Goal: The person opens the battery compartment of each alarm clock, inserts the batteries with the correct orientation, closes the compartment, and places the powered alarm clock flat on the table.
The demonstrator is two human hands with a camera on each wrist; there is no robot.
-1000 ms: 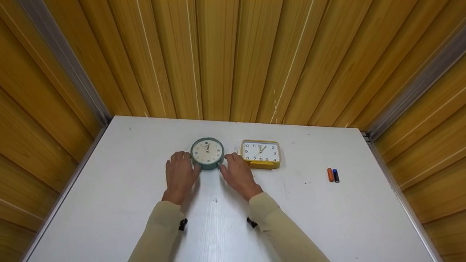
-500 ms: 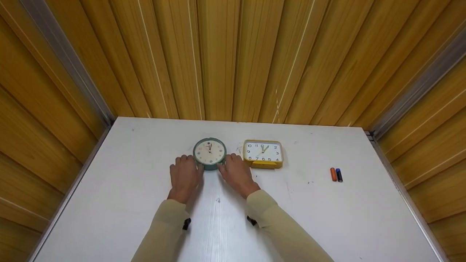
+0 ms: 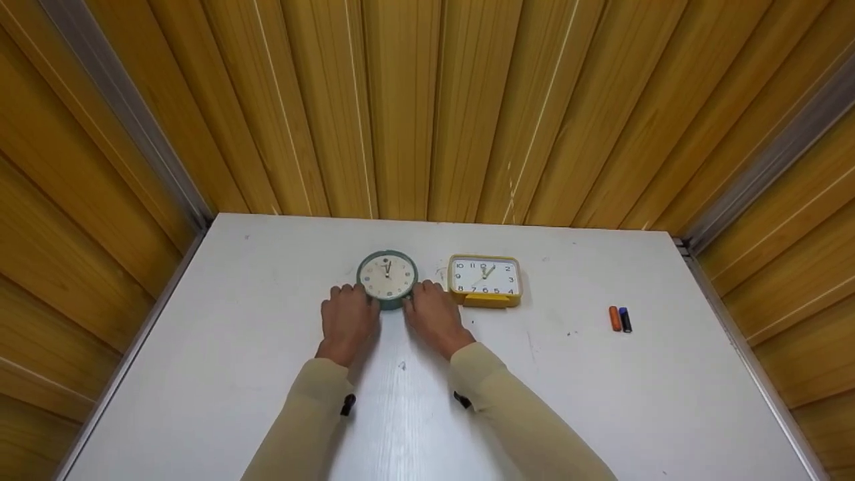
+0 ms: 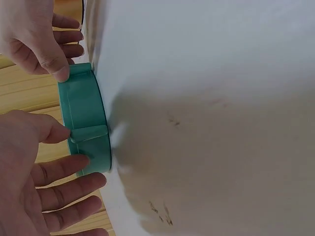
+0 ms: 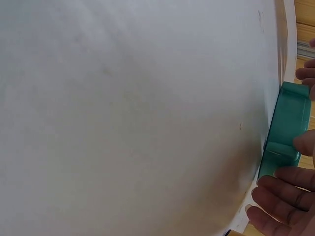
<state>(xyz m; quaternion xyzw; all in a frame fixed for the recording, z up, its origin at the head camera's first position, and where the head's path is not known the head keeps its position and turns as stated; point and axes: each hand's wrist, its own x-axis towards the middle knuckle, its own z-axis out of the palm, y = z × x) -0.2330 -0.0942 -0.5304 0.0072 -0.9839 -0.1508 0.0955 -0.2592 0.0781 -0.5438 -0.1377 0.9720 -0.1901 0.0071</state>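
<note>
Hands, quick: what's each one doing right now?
Left hand: holding the green clock at its left side.
Right hand: holding it at its right side.

Left clock (image 3: 387,280): near the desk's (image 3: 227,401) far edge, between left hand (image 3: 349,317) and right hand (image 3: 434,314).
Right clock (image 3: 485,277): right of the right hand.
Rods (image 3: 615,318): toward the right edge.
Wall (image 3: 401,107): behind the desk.

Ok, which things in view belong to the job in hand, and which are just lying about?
In the job:
- green round clock
- left hand and right hand, at its two sides

Apparently just lying about, since neither hand holds them:
- yellow clock
- small orange cylinder
- small black-and-blue cylinder
</note>
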